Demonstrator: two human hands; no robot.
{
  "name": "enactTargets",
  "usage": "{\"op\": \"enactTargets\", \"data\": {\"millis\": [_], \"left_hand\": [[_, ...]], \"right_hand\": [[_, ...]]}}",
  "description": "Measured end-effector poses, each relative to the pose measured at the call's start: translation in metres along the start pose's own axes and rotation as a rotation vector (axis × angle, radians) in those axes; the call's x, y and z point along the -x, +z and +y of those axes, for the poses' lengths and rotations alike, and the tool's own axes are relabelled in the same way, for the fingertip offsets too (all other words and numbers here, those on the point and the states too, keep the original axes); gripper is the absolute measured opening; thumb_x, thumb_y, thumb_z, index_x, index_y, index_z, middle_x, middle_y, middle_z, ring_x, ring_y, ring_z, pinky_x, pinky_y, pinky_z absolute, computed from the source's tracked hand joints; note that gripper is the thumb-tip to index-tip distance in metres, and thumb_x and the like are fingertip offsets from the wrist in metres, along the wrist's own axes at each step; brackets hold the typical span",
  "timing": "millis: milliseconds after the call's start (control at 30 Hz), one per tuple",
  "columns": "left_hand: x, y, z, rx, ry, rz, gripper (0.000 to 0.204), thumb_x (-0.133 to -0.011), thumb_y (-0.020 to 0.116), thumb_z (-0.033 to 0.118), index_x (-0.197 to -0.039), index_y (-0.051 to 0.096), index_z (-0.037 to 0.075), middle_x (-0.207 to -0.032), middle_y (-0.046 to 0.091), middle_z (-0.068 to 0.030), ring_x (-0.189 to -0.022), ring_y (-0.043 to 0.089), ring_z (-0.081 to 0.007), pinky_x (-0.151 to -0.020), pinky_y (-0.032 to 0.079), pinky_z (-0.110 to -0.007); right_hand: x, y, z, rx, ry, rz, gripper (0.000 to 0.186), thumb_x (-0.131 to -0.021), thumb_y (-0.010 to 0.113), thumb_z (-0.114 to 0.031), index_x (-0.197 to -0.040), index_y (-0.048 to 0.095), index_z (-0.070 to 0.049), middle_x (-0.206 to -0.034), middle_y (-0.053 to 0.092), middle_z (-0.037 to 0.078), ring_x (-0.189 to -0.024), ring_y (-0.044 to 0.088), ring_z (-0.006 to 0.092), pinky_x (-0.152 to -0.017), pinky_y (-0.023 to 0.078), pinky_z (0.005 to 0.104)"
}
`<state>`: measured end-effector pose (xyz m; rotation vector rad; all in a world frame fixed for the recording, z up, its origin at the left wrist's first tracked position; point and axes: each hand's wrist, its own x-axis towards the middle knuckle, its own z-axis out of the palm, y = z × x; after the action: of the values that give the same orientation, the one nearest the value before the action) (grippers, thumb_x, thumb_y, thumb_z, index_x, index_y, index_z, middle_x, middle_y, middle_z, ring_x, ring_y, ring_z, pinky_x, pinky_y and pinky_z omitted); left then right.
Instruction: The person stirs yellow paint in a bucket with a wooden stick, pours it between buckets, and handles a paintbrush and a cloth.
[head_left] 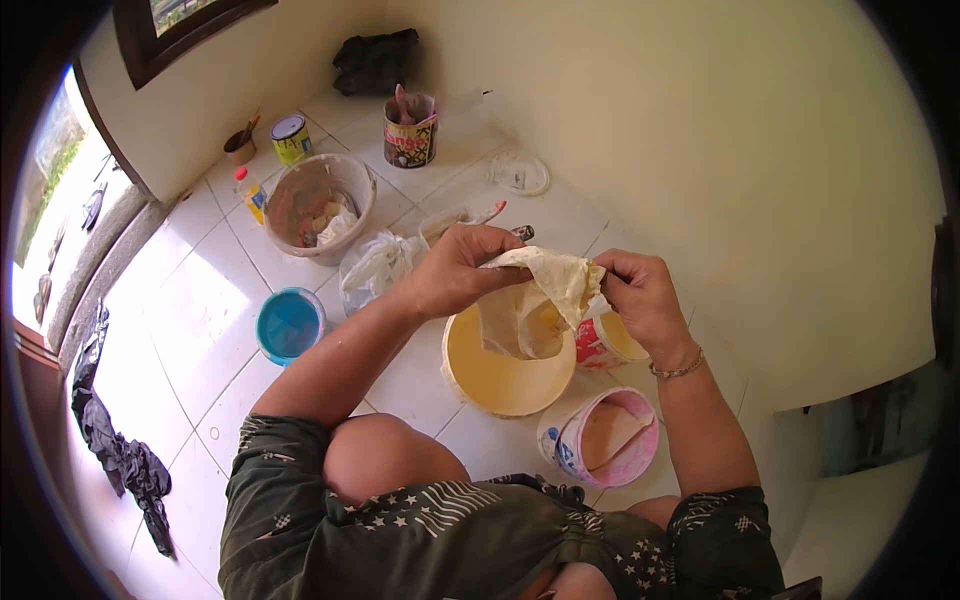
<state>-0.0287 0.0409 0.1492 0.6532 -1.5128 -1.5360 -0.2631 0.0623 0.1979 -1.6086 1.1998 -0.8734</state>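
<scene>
A thin, pale yellow, stained cloth (560,280) hangs between my two hands, its lower part sheer and drooping. My left hand (468,272) pinches its left edge, and my right hand (640,298), with a bracelet at the wrist, grips the crumpled right end. Below the cloth stands a wide bucket (510,385) with pale yellow inside, partly hidden by the cloth. Beside it, under my right hand, is a red and white tub (600,345) with yellow contents. Nearer to me sits a white tub (570,440) with a pink rim and a flat piece inside.
A teal bowl (290,325) stands left on the tiled floor. Farther off are a dirty bucket (357,180), a clear plastic bag (375,262), a tin with a brush (410,150), a yellow can (291,143) and a bottle (250,198). Dark fabric (130,465) lies far left.
</scene>
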Motion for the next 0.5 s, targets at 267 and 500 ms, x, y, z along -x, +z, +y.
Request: {"op": "enactTargets", "data": {"millis": [267,500], "left_hand": [[-0.007,0.02,0.005,0.462,-0.253,0.326,0.019,-0.087,0.062,0.014,-0.099,0.062,-0.001,-0.092,0.066,-0.0078,-0.08,0.064,-0.0142,-0.069,0.052,-0.027],[-0.008,0.019,-0.01,0.581,-0.124,0.222,0.026,-0.083,0.07,0.02,-0.096,0.062,-0.001,-0.085,0.066,-0.0059,-0.072,0.062,-0.012,-0.065,0.051,-0.026]], "right_hand": [[0.002,0.021,0.015,0.059,0.026,0.293,0.029,-0.08,0.07,-0.013,-0.104,0.063,0.001,-0.083,0.06,0.001,-0.065,0.05,0.0047,-0.059,0.043,0.0206],[-0.007,0.056,0.011,-0.136,-0.004,0.192,0.02,-0.08,0.069,-0.013,-0.092,0.064,0.004,-0.068,0.058,0.0,-0.056,0.043,0.0039,-0.055,0.04,0.0198]]}}
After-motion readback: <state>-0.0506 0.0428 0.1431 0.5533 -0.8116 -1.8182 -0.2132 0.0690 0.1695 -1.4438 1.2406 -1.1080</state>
